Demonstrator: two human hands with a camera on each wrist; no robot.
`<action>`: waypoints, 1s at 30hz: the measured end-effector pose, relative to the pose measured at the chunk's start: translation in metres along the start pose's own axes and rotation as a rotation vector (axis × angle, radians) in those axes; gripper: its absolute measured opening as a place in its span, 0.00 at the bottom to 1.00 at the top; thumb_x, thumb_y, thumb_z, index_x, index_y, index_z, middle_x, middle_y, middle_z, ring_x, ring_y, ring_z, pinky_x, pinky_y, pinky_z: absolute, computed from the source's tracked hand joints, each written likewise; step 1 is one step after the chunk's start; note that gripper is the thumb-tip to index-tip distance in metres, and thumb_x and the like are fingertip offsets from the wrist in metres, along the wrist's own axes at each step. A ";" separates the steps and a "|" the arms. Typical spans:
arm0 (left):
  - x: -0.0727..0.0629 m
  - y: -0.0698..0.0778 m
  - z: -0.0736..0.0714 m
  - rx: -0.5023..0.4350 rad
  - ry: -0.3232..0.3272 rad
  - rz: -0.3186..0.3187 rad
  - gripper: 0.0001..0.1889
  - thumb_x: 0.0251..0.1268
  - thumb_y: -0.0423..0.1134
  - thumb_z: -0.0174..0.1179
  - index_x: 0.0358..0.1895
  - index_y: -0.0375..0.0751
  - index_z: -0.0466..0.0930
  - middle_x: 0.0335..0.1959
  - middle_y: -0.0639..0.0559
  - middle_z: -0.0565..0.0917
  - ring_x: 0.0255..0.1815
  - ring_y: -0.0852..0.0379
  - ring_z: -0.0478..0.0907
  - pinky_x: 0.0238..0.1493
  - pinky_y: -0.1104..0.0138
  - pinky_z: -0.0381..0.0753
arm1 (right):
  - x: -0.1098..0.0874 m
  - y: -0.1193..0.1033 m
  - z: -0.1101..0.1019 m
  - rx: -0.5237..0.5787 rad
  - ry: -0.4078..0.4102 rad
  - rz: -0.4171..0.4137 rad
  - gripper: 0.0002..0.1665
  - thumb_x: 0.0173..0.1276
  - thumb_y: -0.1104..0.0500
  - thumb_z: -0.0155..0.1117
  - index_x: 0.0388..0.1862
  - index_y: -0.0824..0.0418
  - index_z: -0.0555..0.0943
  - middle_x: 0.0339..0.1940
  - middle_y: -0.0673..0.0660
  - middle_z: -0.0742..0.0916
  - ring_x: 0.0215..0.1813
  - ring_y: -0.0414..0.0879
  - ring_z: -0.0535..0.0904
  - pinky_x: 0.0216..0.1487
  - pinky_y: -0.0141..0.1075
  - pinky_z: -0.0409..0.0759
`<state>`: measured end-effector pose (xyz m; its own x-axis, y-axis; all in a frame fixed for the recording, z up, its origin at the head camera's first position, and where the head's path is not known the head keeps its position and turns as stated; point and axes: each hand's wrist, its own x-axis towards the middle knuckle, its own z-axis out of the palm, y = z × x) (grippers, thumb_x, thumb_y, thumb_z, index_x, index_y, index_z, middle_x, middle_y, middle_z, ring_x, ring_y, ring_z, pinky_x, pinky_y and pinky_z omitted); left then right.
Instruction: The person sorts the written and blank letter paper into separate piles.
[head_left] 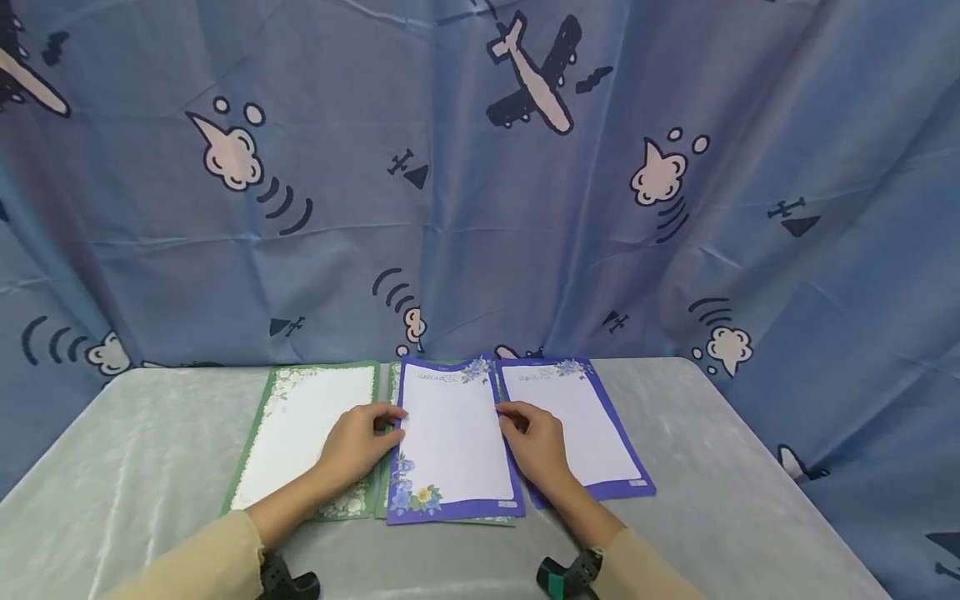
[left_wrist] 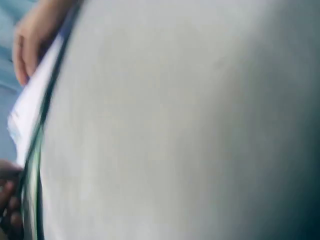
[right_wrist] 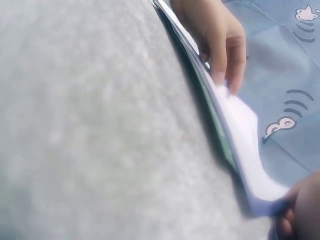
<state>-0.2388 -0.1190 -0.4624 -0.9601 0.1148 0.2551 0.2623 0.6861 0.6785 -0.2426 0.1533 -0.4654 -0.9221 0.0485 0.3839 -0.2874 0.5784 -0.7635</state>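
Observation:
Side by side on the table lie sheets of decorated paper. My left hand [head_left: 362, 437] pinches the left edge of a purple-bordered sheet [head_left: 457, 433] with blue flowers in its corners. At the opposite edge my right hand [head_left: 536, 437] pinches the same sheet between thumb and fingers. This sheet overlaps green-bordered paper [head_left: 480, 522], mostly hidden under it. To the right a second purple-bordered sheet [head_left: 592, 425] lies partly behind the right hand. A green-bordered sheet [head_left: 300, 433] lies under the left forearm. In the right wrist view the held sheet [right_wrist: 245, 145] bows upward near the right fingers.
A pale grey cloth covers the table [head_left: 720, 517]. Behind its far edge hangs a blue curtain [head_left: 480, 208] printed with planes and clouds. Dark bands with cameras [head_left: 288, 579] sit at both wrists.

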 end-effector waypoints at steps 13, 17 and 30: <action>-0.001 -0.014 -0.002 -0.142 -0.009 -0.002 0.11 0.59 0.34 0.72 0.45 0.49 0.90 0.38 0.57 0.90 0.36 0.64 0.81 0.39 0.69 0.79 | 0.000 0.001 0.000 -0.010 -0.010 0.014 0.11 0.64 0.69 0.67 0.43 0.61 0.90 0.28 0.54 0.88 0.28 0.38 0.74 0.33 0.27 0.73; -0.004 -0.015 -0.004 -0.130 -0.010 -0.017 0.11 0.59 0.34 0.72 0.45 0.49 0.90 0.38 0.57 0.90 0.36 0.64 0.81 0.39 0.69 0.79 | -0.002 -0.001 0.002 0.001 -0.018 0.014 0.11 0.63 0.70 0.67 0.43 0.62 0.90 0.29 0.54 0.89 0.29 0.37 0.75 0.33 0.27 0.74; 0.013 -0.009 -0.012 -0.097 -0.142 -0.022 0.09 0.61 0.34 0.70 0.44 0.47 0.90 0.40 0.55 0.89 0.38 0.63 0.80 0.43 0.68 0.80 | 0.000 -0.001 0.000 0.007 -0.025 0.002 0.12 0.64 0.70 0.66 0.44 0.63 0.90 0.29 0.56 0.89 0.27 0.38 0.74 0.32 0.27 0.73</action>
<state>-0.2521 -0.1320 -0.4573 -0.9679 0.2055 0.1443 0.2427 0.6175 0.7482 -0.2426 0.1529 -0.4642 -0.9287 0.0293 0.3698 -0.2877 0.5725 -0.7678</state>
